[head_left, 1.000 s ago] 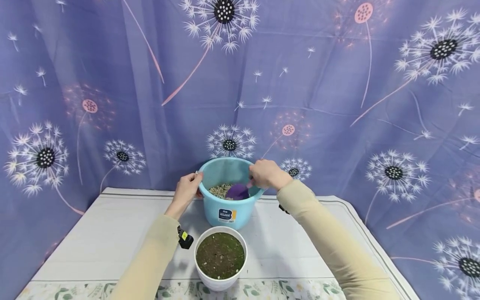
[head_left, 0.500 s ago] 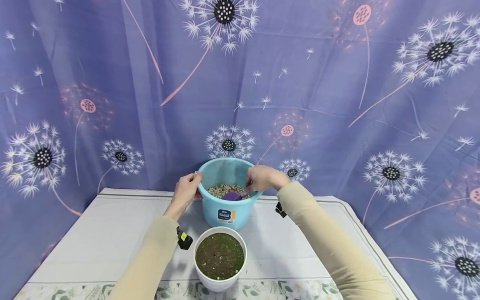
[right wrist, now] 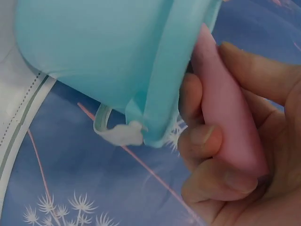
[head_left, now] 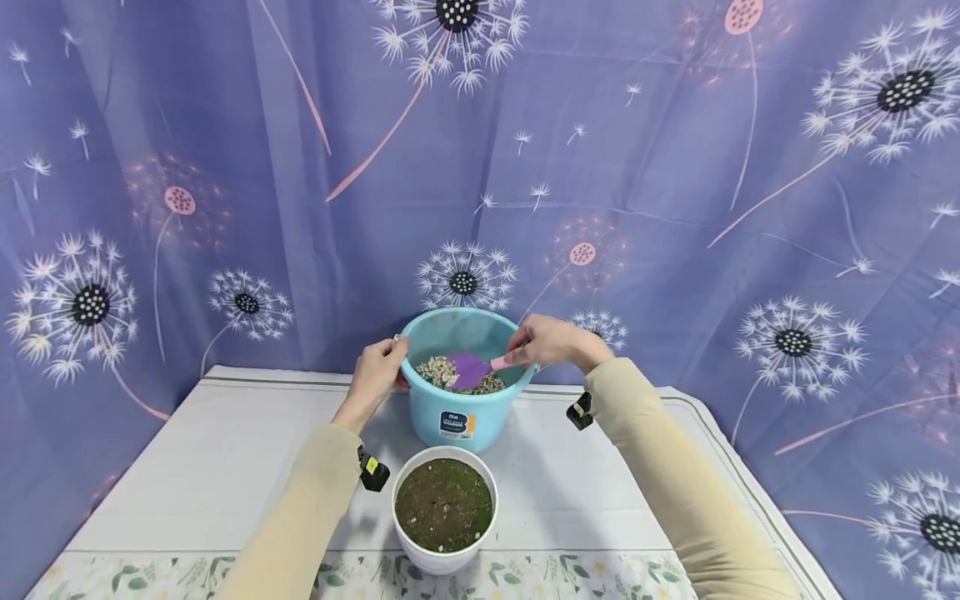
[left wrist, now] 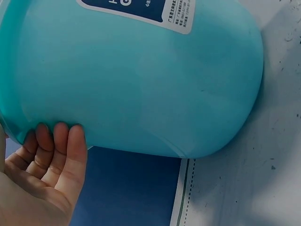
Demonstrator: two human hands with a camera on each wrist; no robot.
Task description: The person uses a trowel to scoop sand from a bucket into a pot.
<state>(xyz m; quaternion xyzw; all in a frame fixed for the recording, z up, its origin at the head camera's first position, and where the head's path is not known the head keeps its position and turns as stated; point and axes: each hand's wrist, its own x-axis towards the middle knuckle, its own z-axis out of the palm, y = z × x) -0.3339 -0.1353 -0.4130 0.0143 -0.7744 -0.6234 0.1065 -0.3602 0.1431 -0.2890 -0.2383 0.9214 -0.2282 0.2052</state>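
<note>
A light blue bucket (head_left: 442, 412) stands on the table, with a pale grainy mix (head_left: 437, 371) inside. My left hand (head_left: 377, 372) grips its rim at the left. In the left wrist view, the fingers (left wrist: 70, 162) press on the outer wall (left wrist: 127, 89). My right hand (head_left: 550, 339) holds a hand trowel by its pink handle (right wrist: 230, 108), over the bucket's right rim. Its purple blade (head_left: 469, 369) is inside the bucket, overlapping the mix in the head view. In front of the bucket is a white pot (head_left: 444, 560) filled with dark, partly green soil (head_left: 444, 505).
A white cloth (head_left: 247, 454) with a leafy printed front strip (head_left: 570, 575) covers the table. Behind it hangs a blue-purple dandelion curtain (head_left: 360, 275). A small white handle fitting (right wrist: 124, 134) sticks out at the bucket's right side.
The right hand has moved up and right, lifting the trowel; its blade, lower in the mix half a second ago, now shows more fully. The left hand keeps its grip on the rim.
</note>
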